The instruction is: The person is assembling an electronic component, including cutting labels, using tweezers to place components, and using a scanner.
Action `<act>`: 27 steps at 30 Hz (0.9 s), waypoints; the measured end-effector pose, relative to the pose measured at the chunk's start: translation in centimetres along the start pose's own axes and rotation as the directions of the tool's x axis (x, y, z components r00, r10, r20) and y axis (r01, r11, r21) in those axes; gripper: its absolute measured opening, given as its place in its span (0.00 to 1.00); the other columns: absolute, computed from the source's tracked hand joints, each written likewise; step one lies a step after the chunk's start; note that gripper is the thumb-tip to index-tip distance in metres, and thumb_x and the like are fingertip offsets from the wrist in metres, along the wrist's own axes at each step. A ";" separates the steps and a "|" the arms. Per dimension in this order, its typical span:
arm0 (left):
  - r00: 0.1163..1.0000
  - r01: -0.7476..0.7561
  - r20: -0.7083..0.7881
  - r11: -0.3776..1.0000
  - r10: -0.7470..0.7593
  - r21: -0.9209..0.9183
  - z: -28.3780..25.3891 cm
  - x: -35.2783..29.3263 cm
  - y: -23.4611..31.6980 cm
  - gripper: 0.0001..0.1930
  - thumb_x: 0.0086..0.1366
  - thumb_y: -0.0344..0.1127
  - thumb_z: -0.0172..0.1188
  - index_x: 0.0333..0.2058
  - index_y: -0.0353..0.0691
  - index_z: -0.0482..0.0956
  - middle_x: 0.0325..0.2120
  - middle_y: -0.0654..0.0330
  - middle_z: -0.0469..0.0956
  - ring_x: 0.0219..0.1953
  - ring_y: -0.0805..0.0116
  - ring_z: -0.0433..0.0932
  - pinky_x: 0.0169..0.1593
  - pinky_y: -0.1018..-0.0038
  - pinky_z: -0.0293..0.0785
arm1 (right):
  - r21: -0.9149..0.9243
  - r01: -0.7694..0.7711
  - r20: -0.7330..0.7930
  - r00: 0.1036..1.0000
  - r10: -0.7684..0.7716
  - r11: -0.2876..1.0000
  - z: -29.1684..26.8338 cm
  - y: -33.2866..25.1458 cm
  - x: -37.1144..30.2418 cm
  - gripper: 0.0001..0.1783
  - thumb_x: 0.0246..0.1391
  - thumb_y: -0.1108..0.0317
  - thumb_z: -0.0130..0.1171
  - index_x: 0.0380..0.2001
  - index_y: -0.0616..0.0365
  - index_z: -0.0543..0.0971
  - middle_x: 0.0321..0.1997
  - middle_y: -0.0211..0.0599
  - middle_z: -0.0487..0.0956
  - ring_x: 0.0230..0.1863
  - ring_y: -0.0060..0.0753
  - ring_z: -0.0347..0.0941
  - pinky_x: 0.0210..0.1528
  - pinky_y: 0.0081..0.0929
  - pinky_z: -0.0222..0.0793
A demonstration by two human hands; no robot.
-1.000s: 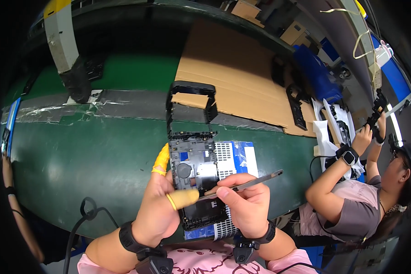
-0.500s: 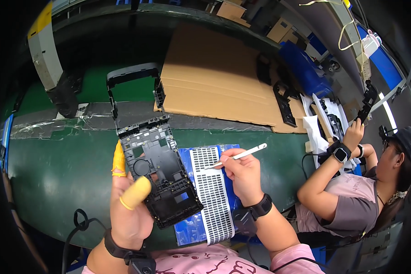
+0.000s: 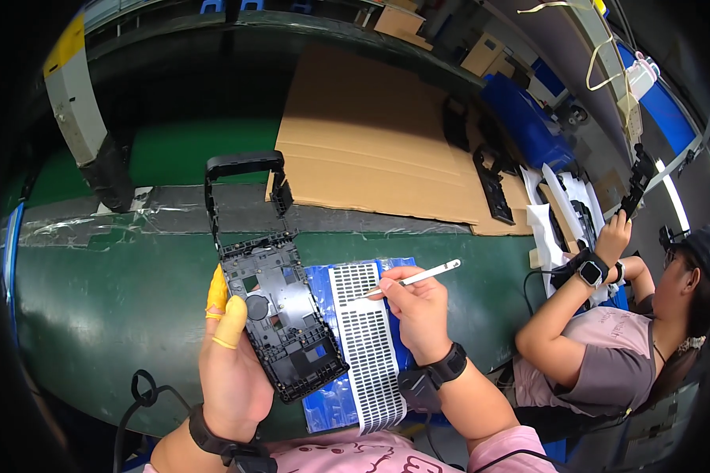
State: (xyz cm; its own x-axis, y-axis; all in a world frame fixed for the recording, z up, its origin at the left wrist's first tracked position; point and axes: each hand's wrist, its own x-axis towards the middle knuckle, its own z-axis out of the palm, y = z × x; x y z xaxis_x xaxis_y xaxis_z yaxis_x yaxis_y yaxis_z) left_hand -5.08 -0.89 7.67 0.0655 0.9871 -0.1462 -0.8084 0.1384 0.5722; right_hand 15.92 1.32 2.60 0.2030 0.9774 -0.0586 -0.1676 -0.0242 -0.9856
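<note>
My left hand, with yellow finger cots on thumb and a finger, grips a black plastic housing by its left side. The housing is tilted, and a loop-shaped handle frame sticks out at its far end. Between the thumb and fingers of my right hand is a pair of white tweezers. Their tip is over a white sheet of small black rectangular stickers, near a pale gap in the rows; whether it holds a sticker is too small to tell. Under the sheet lies a blue, film-covered pad.
A large cardboard sheet covers the far bench. Black plastic parts lie on its right end. At the right, a co-worker holds up a black part beside white packing. A post stands at far left.
The housing and my left hand have come nearer to me, with the handle end lower in view. My right hand and the tweezers stay almost in place over the sticker sheet.
</note>
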 end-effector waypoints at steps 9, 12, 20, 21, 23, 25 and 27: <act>0.985 0.171 0.034 0.983 -0.169 -0.063 -0.3 -0.2 -0.8 0.24 0.62 0.32 0.45 0.57 0.41 0.54 0.50 0.57 0.65 0.51 0.66 0.66 0.53 0.68 0.64 | 0.145 0.010 0.203 0.978 -0.039 0.989 3.7 -5.4 -4.7 0.10 0.47 0.82 0.54 0.36 0.67 0.72 0.32 0.41 0.76 0.34 0.27 0.75 0.38 0.19 0.71; 0.981 0.186 0.054 0.981 -0.184 -0.045 -0.4 -0.4 -0.7 0.23 0.63 0.32 0.45 0.57 0.41 0.55 0.50 0.58 0.65 0.50 0.67 0.66 0.53 0.69 0.64 | 0.154 0.002 0.248 0.968 -0.041 0.988 5.1 -4.7 -5.1 0.10 0.48 0.81 0.55 0.36 0.67 0.72 0.32 0.39 0.76 0.35 0.26 0.74 0.39 0.19 0.71; 0.979 0.202 0.024 0.975 -0.201 -0.096 0.1 -0.8 -0.1 0.24 0.62 0.31 0.45 0.58 0.40 0.53 0.49 0.57 0.65 0.50 0.67 0.67 0.53 0.69 0.64 | 0.139 0.014 0.203 0.978 -0.043 0.990 5.7 -4.4 -5.3 0.10 0.49 0.79 0.55 0.37 0.66 0.72 0.31 0.38 0.77 0.32 0.23 0.74 0.34 0.15 0.69; 0.979 0.205 0.031 0.973 -0.203 -0.106 0.0 -0.8 -0.2 0.25 0.62 0.31 0.45 0.58 0.40 0.53 0.49 0.57 0.66 0.50 0.67 0.67 0.53 0.69 0.63 | 0.121 0.015 0.201 0.979 -0.039 0.993 5.7 -4.4 -5.3 0.10 0.49 0.79 0.55 0.37 0.66 0.72 0.31 0.38 0.77 0.33 0.23 0.74 0.34 0.15 0.68; 0.980 0.196 0.035 0.977 -0.194 -0.083 0.0 -0.8 -0.1 0.25 0.61 0.34 0.47 0.57 0.40 0.54 0.50 0.58 0.65 0.51 0.66 0.66 0.54 0.69 0.62 | 0.104 0.015 0.202 0.979 -0.035 0.994 5.8 -4.5 -5.3 0.10 0.49 0.79 0.55 0.36 0.66 0.72 0.31 0.38 0.77 0.33 0.24 0.74 0.34 0.15 0.68; 0.982 0.188 0.042 0.980 -0.186 -0.060 0.0 -0.8 -0.1 0.27 0.60 0.37 0.49 0.57 0.40 0.55 0.50 0.59 0.65 0.51 0.66 0.65 0.55 0.68 0.60 | 0.101 0.021 0.201 0.979 -0.041 0.995 6.0 -4.7 -5.3 0.10 0.49 0.79 0.55 0.36 0.67 0.72 0.31 0.38 0.76 0.33 0.24 0.74 0.34 0.15 0.69; 0.980 0.198 0.034 0.979 -0.196 -0.054 0.0 -0.8 -0.1 0.27 0.60 0.37 0.49 0.57 0.40 0.54 0.50 0.58 0.65 0.52 0.66 0.65 0.55 0.68 0.60 | 0.091 0.020 0.203 0.978 -0.038 0.996 5.9 -4.8 -5.3 0.10 0.49 0.79 0.55 0.36 0.67 0.72 0.31 0.38 0.76 0.33 0.24 0.74 0.35 0.16 0.69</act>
State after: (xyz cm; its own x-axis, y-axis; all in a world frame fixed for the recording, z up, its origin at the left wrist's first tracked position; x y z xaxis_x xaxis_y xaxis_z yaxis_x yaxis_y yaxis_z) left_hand -5.03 -1.64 7.73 0.2427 0.9429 -0.2282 -0.8101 0.3264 0.4871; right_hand 9.97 -2.47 8.60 0.0089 0.9999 0.0122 -0.2505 0.0140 -0.9680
